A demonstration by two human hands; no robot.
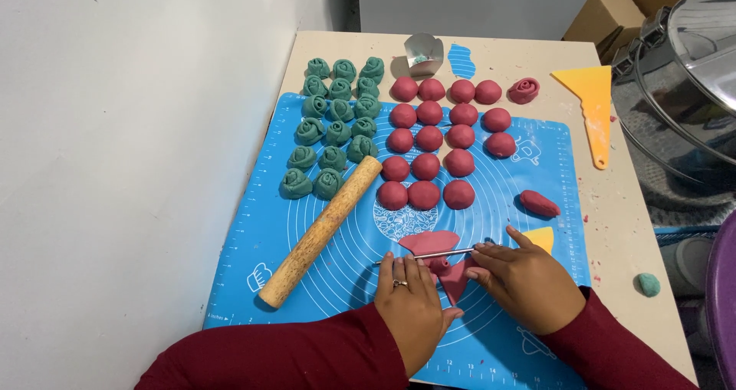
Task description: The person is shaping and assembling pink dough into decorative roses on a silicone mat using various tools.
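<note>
On the blue silicone mat point(261, 229) near its front edge lie thin red dough petals point(429, 242) with a thin metal rod point(422, 256) laid across them. My left hand point(410, 302) presses its fingertips on the rod and the dough. My right hand point(525, 279) rests its fingers on the rod's right end and on a dough petal. Beyond lie several red dough balls point(429, 138), and several green dough roses point(333, 133) sit at the left.
A wooden rolling pin point(322, 230) lies diagonally on the mat's left. A red dough log point(539, 203), a red dough rose point(524, 90), a yellow scraper point(594, 106), a metal cutter point(424, 52) and a green dough bit point(648, 284) are about. A steel pot point(682, 91) stands at right.
</note>
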